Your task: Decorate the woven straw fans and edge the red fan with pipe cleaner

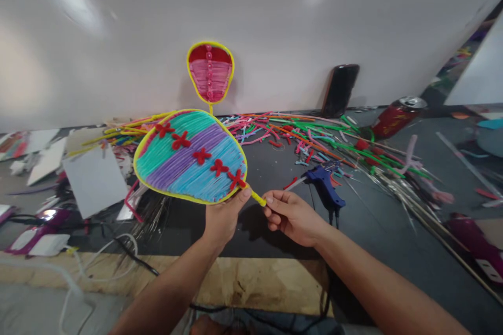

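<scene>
A hand fan [188,167] made of pipe cleaners is held up over the table, tilted to the left. Its yellow rim surrounds green, purple and blue bands, with a diagonal row of several red flowers. My left hand [223,217] grips the fan near the base of its head; the fingers behind it are hidden. With thumb and fingers closed, my right hand [291,214] pinches the end of the short yellow handle [257,197]. Just beyond my right hand lies a blue glue gun [325,188].
A smaller pink and red fan [211,74] stands against the white board [267,26]. Loose pipe cleaners [294,133] spread across the back. A phone [341,90] leans on the board, near a red can [398,118]. White card [94,175] and cables [131,254] lie left.
</scene>
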Demonstrator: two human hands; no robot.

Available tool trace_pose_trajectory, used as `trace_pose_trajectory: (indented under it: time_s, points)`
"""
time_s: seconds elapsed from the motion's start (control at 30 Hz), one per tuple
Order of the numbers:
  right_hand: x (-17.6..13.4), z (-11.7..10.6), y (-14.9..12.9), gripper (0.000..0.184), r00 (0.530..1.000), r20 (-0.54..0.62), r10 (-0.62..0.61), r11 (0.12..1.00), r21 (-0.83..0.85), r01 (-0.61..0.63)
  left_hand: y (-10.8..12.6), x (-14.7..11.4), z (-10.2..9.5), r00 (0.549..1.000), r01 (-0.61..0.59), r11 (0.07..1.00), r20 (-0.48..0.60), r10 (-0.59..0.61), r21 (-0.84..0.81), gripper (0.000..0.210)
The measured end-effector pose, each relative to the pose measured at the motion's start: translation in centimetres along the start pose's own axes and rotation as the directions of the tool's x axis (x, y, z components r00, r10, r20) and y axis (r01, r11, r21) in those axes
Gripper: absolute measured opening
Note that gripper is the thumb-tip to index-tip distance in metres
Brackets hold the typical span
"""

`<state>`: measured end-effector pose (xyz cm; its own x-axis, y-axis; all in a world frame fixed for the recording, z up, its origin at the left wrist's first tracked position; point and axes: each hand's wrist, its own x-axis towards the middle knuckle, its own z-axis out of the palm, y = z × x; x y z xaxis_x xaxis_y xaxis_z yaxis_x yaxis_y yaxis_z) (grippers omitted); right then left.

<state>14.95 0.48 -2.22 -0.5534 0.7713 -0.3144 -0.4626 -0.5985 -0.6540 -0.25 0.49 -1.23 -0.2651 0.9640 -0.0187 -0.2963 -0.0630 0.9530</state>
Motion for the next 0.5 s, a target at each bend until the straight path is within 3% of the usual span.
trace_pose_trajectory:
  time_s: [0.17, 0.23, 0.3, 0.33, 0.4, 0.5]
  points:
    - [-0.1, 0.2, -0.1, 0.026, 0.997, 0.067, 0.049, 0.998, 0.039, -0.051, -0.1, -0.2, 0.0, 0.998, 0.021, 0.999, 0.054, -0.019, -0.033, 0.019]
    - [0.0, 0.0, -0.1, 0.026, 0.999, 0.012, -0.030, 0.997, -0.075, 0.031, -0.2, 0.0, -0.1, 1.000, 0.011, 0.999, 0.026, -0.010, -0.038, 0.021]
    - [0.1, -0.1, -0.1, 0.027, 0.970, -0.093, -0.224, 0.939, -0.285, 0.190, -0.2, 0.4, -0.1, 1.000, -0.014, 0.998, -0.026, 0.012, -0.057, 0.024]
    - [0.1, -0.2, -0.2, 0.026, 0.928, -0.135, -0.349, 0.870, -0.414, 0.267, -0.2, 0.6, -0.1, 0.999, -0.029, 0.997, -0.047, 0.026, -0.071, 0.024]
    - [-0.2, -0.2, -0.2, 0.017, 0.805, -0.132, -0.579, 0.648, -0.673, 0.356, -0.1, 1.0, -0.1, 0.996, -0.052, 0.993, -0.075, 0.045, -0.101, 0.025]
    - [-0.7, -0.1, -0.2, 0.007, 0.660, 0.117, -0.742, 0.231, -0.880, 0.416, 0.0, 1.1, 0.0, 0.994, -0.057, 0.992, -0.095, 0.046, -0.113, 0.024]
